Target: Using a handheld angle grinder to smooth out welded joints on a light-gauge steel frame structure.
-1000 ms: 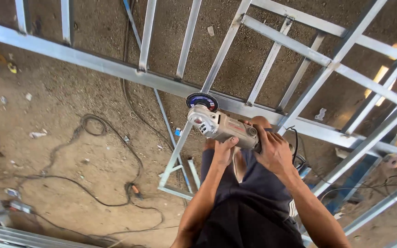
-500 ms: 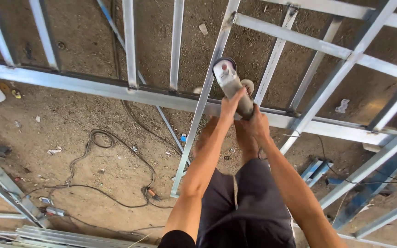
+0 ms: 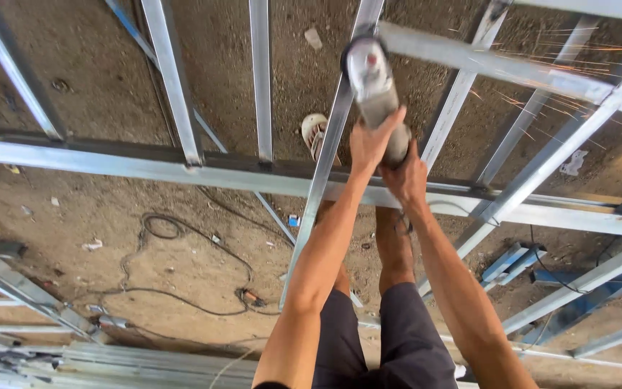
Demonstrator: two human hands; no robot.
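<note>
Your left hand [image 3: 370, 144] and right hand [image 3: 403, 176] both grip the grinder [image 3: 374, 86] tightly; its disc meets a steel bar [image 3: 484, 63], sparks [image 3: 563, 65] flying right.

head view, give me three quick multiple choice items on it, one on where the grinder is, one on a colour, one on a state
1. Where is the angle grinder?
A. on the dirt ground
B. held up against a metal bar of the frame
C. on a bench

2. What colour are the shorts?
A. dark grey
B. white
C. red

3. What state is the grinder in?
A. lying unplugged
B. running, throwing sparks
C. in pieces

Answers:
1 B, the left hand and right hand grip it at the metal bar.
2 A, dark grey cloth shows on both legs.
3 B, sparks streak off to the right.
</note>
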